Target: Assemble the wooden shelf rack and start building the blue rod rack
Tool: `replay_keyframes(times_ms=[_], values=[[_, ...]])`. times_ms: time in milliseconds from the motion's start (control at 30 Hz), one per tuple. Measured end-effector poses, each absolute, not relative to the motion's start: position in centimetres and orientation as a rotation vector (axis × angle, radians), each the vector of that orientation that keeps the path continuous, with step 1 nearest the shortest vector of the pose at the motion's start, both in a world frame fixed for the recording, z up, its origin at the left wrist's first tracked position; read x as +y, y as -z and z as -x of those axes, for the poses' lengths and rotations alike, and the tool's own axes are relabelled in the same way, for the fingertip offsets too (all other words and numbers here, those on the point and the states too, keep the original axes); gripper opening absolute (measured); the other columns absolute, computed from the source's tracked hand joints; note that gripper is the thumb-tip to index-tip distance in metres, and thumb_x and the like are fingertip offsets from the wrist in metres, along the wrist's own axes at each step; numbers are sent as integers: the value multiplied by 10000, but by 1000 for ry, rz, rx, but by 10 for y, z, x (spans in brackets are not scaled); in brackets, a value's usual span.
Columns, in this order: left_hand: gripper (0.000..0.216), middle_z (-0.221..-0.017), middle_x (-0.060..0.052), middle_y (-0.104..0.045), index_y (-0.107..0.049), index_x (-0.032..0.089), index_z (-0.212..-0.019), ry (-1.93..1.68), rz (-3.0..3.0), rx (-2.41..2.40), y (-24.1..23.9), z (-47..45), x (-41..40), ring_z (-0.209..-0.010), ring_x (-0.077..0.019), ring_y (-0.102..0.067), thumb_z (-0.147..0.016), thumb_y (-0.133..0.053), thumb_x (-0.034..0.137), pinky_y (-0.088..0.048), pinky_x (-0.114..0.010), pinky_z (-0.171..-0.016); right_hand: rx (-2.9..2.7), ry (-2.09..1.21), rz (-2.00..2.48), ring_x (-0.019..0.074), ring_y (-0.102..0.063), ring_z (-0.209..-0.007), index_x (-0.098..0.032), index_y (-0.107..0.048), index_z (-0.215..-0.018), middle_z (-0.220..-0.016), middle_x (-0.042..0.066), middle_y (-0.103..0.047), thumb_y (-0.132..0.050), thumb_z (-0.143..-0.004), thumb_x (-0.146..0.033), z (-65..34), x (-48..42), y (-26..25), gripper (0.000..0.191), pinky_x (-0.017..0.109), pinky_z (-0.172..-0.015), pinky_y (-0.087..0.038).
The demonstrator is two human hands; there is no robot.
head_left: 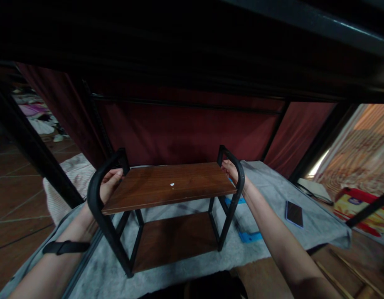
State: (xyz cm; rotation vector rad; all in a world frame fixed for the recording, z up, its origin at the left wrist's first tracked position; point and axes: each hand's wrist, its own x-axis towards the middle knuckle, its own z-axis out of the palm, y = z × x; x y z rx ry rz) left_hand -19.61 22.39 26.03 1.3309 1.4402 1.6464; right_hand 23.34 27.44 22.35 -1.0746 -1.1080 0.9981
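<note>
Rack (pixel 170 182), just one, standing upright before you on the grey cloth (pixel 263 187)! Two wooden boards, one above the other, and two black looped side frames (pixel 95 193), one at each end. Its long axis runs left to right across your view, the top board's long front edge facing you, its right end a touch higher in view. Two pale specks mark that top board.

Your two hands reach through the loops: left hand (pixel 112 180) at the left end, fingers half curled; right hand (pixel 229 170) at the right end, fingers bent in. Whether either one clasps board or frame, you can't tell. One phone (pixel 294 214) lies right of your right forearm; one black band (pixel 66 247) circles your left wrist.
</note>
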Motion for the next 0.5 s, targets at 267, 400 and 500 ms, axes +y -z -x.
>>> replay_keyframes(times_ms=[267,400,500], values=[[37,-685,2,-620,-642,177,-667,-1643,-1301,1457,-262,195,228,-698,-158,-534,-665,-665,207,-468,-261,-649,-1217,-886,1073,128,-547,-591,-221,-574,-740,-662,-23,-605,-812,-593,-597,-237,276,-222,468,246,-520,-436],[93,-698,14,-630,-655,174,-705,-1641,-1285,1445,-261,195,227,-710,-145,-537,-657,-704,237,-467,-241,-651,-1207,-880,1108,123,-542,-577,-225,-574,-762,-667,-25,-605,-781,-622,-597,-235,277,-223,448,247,-516,-433],[163,-679,13,-618,-645,168,-714,-1616,-1256,1438,-262,194,225,-716,-146,-540,-652,-725,296,-468,-236,-642,-1197,-885,1125,118,-526,-560,-220,-571,-766,-662,-24,-602,-775,-628,-599,-235,277,-222,452,249,-505,-426]])
